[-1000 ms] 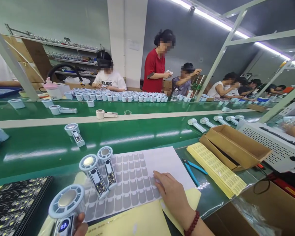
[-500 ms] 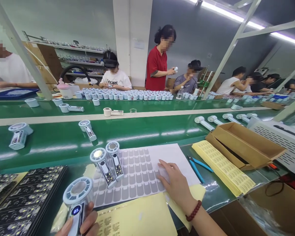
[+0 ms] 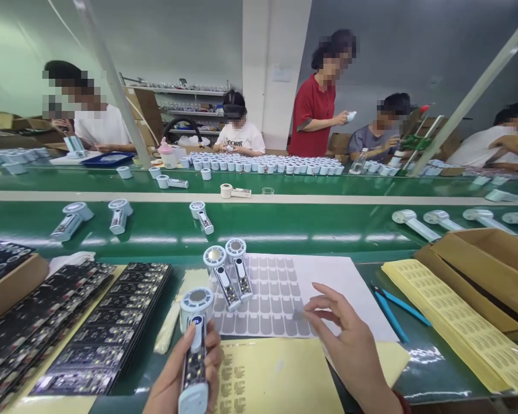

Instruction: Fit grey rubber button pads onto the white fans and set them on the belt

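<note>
My left hand (image 3: pixel 176 368) is wrapped round the handle of a light-blue handheld fan (image 3: pixel 197 307), with its round slotted head up and a small lit display and circuit board showing on the handle. Between thumb and fingertips, my right hand (image 3: pixel 349 339) pinches a small grey sticker (image 3: pixel 299 313), just over the white sheet of grey stickers (image 3: pixel 267 287). Two more fans, a nearer one (image 3: pixel 222 279) and a farther one (image 3: pixel 240 270), lie on the left part of that sheet. Yellow backing paper (image 3: pixel 280 374) lies below it, between my hands.
Stacked black printed panels (image 3: pixel 107 328) lie at left. Blue-handled cutters (image 3: pixel 397 313), yellow label sheets (image 3: pixel 453 316) and an open cardboard box (image 3: pixel 479 270) are at right. More fans (image 3: pixel 201 215) stand on the green conveyor (image 3: pixel 285 221). Co-workers sit and stand across it.
My view has swung left. My right hand has gone from spread fingers on the sticker sheet to a pinch with a grey sticker. The fan in my left hand has come further into view; its display changed.
</note>
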`<state>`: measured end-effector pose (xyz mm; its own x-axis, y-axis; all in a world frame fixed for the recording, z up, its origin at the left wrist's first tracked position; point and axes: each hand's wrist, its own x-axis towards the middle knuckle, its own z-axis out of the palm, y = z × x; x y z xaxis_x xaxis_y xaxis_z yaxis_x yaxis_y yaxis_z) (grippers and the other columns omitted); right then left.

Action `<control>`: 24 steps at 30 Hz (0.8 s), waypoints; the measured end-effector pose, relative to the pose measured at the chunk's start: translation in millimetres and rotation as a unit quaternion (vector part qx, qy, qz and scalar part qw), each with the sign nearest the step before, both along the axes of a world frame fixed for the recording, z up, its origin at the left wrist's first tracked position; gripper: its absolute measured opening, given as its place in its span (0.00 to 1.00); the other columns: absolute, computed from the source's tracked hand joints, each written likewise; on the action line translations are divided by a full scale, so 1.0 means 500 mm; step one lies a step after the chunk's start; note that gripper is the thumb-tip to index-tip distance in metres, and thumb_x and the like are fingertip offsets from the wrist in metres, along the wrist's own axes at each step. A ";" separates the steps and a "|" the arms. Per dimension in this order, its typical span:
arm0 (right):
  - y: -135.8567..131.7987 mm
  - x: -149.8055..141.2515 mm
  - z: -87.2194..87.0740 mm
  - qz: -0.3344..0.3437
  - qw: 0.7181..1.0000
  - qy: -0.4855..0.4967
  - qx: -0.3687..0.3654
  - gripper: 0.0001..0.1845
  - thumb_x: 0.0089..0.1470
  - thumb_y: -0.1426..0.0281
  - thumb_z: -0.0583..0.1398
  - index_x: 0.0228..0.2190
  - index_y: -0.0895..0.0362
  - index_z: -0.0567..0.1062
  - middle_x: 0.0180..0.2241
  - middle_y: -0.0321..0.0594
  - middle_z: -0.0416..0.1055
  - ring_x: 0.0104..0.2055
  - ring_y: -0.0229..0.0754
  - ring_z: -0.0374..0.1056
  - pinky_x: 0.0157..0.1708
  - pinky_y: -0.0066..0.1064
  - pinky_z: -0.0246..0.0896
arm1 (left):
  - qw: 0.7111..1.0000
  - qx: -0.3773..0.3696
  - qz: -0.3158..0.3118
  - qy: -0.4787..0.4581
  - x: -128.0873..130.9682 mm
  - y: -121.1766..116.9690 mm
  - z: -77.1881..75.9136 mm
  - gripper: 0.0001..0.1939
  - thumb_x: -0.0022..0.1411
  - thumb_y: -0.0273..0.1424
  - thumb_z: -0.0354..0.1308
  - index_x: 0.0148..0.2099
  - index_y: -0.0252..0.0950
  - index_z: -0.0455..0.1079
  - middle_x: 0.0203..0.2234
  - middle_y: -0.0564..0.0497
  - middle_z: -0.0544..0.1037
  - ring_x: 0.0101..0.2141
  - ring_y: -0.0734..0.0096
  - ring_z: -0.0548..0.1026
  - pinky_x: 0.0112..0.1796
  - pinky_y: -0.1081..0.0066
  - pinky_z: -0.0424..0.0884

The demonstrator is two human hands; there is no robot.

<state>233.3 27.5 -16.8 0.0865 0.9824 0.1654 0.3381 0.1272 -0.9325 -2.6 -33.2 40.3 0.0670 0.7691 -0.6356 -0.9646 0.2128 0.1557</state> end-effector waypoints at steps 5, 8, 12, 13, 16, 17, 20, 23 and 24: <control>-0.071 -0.114 0.092 0.184 0.958 0.168 -0.143 0.27 0.47 0.65 0.68 0.49 0.52 0.72 0.29 0.38 0.80 0.56 0.54 0.72 0.53 0.45 0.69 | 0.995 -0.074 0.031 0.064 0.029 0.018 0.022 0.08 0.70 0.27 0.48 0.43 0.30 0.67 0.25 0.52 0.71 0.18 0.82 0.71 0.21 0.81 0.74; -0.085 -0.166 0.122 0.225 0.930 0.216 -0.193 0.27 0.43 0.72 0.69 0.47 0.54 0.73 0.29 0.37 0.81 0.58 0.54 0.69 0.58 0.48 0.62 | 0.991 -0.064 0.049 0.104 0.036 0.022 0.018 0.04 0.68 0.24 0.51 0.42 0.32 0.67 0.25 0.53 0.72 0.19 0.81 0.72 0.22 0.81 0.75; -0.083 -0.202 0.125 0.237 0.915 0.251 -0.207 0.26 0.39 0.75 0.68 0.44 0.55 0.74 0.29 0.38 0.82 0.58 0.53 0.70 0.59 0.45 0.61 | 0.994 -0.038 0.046 0.094 0.033 0.022 0.007 0.01 0.66 0.25 0.55 0.40 0.34 0.68 0.22 0.53 0.70 0.20 0.78 0.71 0.21 0.80 0.73; -0.082 -0.206 0.124 0.237 0.915 0.254 -0.207 0.26 0.39 0.76 0.68 0.44 0.56 0.74 0.29 0.37 0.83 0.57 0.52 0.71 0.59 0.44 0.61 | 0.995 -0.033 0.045 0.085 0.031 0.022 0.004 0.01 0.66 0.25 0.56 0.40 0.35 0.68 0.22 0.53 0.71 0.20 0.78 0.71 0.21 0.79 0.74; -0.081 -0.211 0.124 0.234 0.915 0.259 -0.202 0.26 0.39 0.77 0.67 0.44 0.55 0.74 0.29 0.36 0.83 0.55 0.50 0.72 0.57 0.42 0.63 | 0.996 -0.029 0.045 0.068 0.026 0.020 0.000 0.02 0.64 0.26 0.58 0.39 0.36 0.68 0.22 0.53 0.71 0.21 0.77 0.71 0.22 0.78 0.74; -0.082 -0.211 0.125 0.234 0.915 0.259 -0.202 0.26 0.39 0.77 0.67 0.44 0.55 0.74 0.28 0.36 0.83 0.55 0.49 0.72 0.57 0.41 0.64 | 0.996 -0.031 0.044 0.066 0.025 0.020 -0.001 0.02 0.64 0.27 0.59 0.38 0.36 0.68 0.22 0.53 0.71 0.22 0.77 0.71 0.22 0.78 0.74; -0.082 -0.210 0.131 0.232 0.916 0.252 -0.209 0.25 0.39 0.77 0.67 0.44 0.55 0.74 0.28 0.34 0.82 0.55 0.49 0.73 0.57 0.41 0.64 | 0.996 -0.035 0.039 0.067 0.024 0.021 -0.001 0.03 0.63 0.28 0.60 0.37 0.36 0.68 0.21 0.53 0.71 0.22 0.77 0.71 0.22 0.78 0.73; -0.082 -0.210 0.134 0.228 0.916 0.243 -0.223 0.26 0.40 0.77 0.67 0.45 0.55 0.74 0.28 0.33 0.82 0.54 0.51 0.73 0.56 0.43 0.65 | 0.996 -0.046 0.035 0.067 0.025 0.024 0.001 0.03 0.63 0.28 0.61 0.37 0.35 0.68 0.22 0.53 0.71 0.21 0.78 0.71 0.22 0.78 0.73; -0.082 -0.211 0.134 0.228 0.916 0.242 -0.225 0.27 0.39 0.77 0.67 0.45 0.55 0.74 0.27 0.33 0.82 0.54 0.51 0.73 0.55 0.43 0.66 | 0.996 -0.051 0.034 0.067 0.025 0.024 0.003 0.04 0.63 0.27 0.61 0.36 0.35 0.68 0.22 0.53 0.71 0.21 0.78 0.71 0.23 0.79 0.73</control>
<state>128.0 -13.4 50.0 -0.3937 0.8937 -0.2151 -0.1215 -0.2825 -0.9515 9.9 -21.0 41.6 -0.0739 0.6999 -0.7104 -0.9491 0.1692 0.2655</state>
